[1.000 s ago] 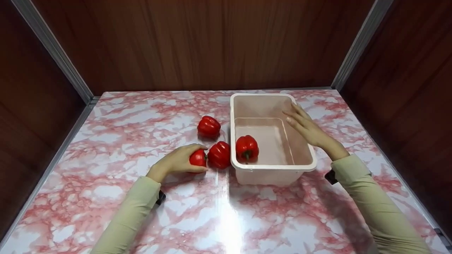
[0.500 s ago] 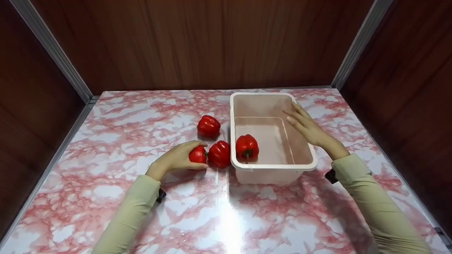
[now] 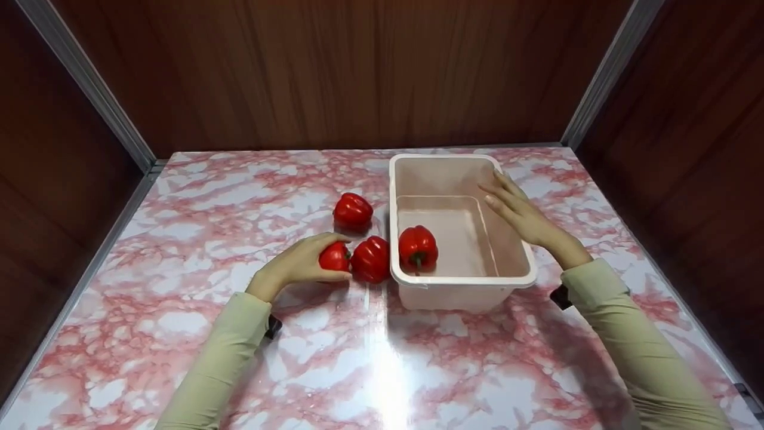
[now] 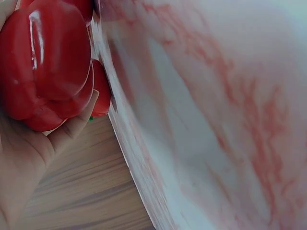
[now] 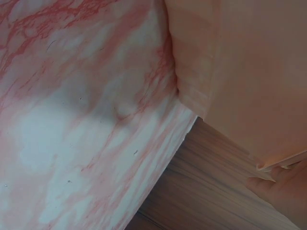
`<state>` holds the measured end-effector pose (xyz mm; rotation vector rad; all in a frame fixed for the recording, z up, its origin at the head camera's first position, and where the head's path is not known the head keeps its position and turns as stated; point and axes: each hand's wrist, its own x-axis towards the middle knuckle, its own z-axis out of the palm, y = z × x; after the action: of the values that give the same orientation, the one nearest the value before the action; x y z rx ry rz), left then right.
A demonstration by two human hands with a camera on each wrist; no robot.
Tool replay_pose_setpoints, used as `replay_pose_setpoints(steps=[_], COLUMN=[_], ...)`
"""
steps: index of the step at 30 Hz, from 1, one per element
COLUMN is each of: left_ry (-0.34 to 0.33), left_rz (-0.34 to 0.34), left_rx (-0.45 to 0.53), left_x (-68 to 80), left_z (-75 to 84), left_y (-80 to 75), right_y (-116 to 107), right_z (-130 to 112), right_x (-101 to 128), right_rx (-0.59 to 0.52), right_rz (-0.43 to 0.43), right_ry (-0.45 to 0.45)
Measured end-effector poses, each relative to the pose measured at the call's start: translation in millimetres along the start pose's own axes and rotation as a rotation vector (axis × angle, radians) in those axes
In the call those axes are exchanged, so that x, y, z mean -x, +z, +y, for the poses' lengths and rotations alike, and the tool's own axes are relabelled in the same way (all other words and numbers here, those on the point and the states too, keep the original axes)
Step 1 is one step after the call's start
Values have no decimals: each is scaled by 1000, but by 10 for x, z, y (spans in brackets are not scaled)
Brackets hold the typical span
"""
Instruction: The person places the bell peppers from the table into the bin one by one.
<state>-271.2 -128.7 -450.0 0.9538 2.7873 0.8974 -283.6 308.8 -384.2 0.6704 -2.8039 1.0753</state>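
Note:
My left hand grips a red bell pepper, thumb on its near side and fingers over its far side. The same pepper fills the upper left of the left wrist view, against the palm. Just right of it, a second red bell pepper lies beside the pale plastic bin. A third pepper lies farther back. Inside the bin, another pepper sits at the near left corner, stem toward me. My right hand rests on the bin's right rim, its fingers extended over the inside.
The bin stands right of centre on a red-and-white marbled tabletop. Brown wood-grain panels enclose the table at the back and both sides. Metal posts run up the corners.
My left hand has moved slightly up and away with the pepper in its grip. The right hand stays on the rim, and the head view has shifted a little.

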Motion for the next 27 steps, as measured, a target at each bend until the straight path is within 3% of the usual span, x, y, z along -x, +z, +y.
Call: replay_pose_setpoints(steps=[27], left_ry=[17], left_rz=[20], left_rx=[5], left_x=[-24], left_z=[-6], left_y=[-74], right_y=[-8], right_z=[-18], right_x=[4], right_rx=[-5], right_rz=[0], right_ry=[3])
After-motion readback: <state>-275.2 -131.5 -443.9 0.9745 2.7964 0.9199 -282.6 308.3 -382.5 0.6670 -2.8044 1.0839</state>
